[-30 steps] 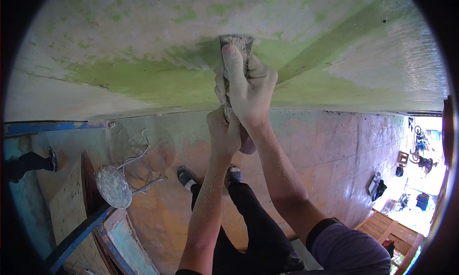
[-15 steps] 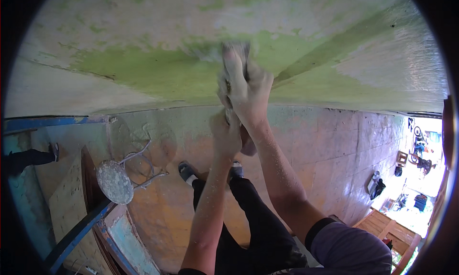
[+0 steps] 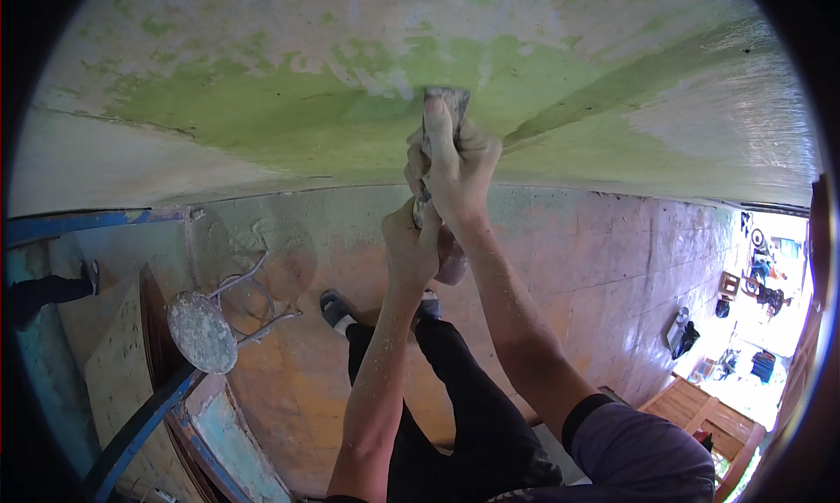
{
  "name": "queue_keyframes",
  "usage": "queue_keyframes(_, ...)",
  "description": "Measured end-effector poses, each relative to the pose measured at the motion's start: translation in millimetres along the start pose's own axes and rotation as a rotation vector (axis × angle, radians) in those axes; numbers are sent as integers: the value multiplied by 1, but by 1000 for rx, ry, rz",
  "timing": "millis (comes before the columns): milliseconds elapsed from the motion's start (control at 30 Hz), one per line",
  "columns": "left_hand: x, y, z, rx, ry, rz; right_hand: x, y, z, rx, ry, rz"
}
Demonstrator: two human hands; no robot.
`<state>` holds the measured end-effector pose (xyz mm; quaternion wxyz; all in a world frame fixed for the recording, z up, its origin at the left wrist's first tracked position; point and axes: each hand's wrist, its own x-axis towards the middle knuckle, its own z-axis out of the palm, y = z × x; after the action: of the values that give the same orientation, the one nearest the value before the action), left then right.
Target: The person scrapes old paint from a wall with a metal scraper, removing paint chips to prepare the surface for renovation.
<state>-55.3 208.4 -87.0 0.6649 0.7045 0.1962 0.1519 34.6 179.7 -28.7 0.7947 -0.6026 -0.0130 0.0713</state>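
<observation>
The scraper (image 3: 454, 101) is up against the wall (image 3: 262, 109), on its green patch, above the edge where wall meets floor (image 3: 604, 258). What I can see of its blade is flat, squared off across the tip and a touch wider there, the face mottled in grey and dull brown with pale, chalky specks. Between the hands a short, equally blotchy stretch shows; the rest is hidden by fingers. The right hand (image 3: 462, 166) is curled tight around the upper part, thumb laid straight along it. The left hand (image 3: 409, 248) is closed around the lower part.
</observation>
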Motion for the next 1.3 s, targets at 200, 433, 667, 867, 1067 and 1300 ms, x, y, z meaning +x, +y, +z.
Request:
queue_keyframes(200, 8, 22, 13, -67, -23, 74, 3, -34, 0, -61, -67, -196)
queue_keyframes(433, 13, 22, 16, -36, -42, 99, 10, -43, 2, -102, -36, -117)
queue_keyframes(667, -9, 13, 19, -31, -55, -32, -1, -8, -20, -78, 7, 45)
queue_keyframes(867, 16, 49, 15, -58, -30, 121, 7, -78, 18, -107, -53, -162)
queue_keyframes(1067, -10, 2, 20, 9, -109, -99, -2, -10, -23, -82, 58, 81)
queue_keyframes(1300, -10, 19, 13, -57, -151, -178, -4, -24, -19, -188, 18, 35)
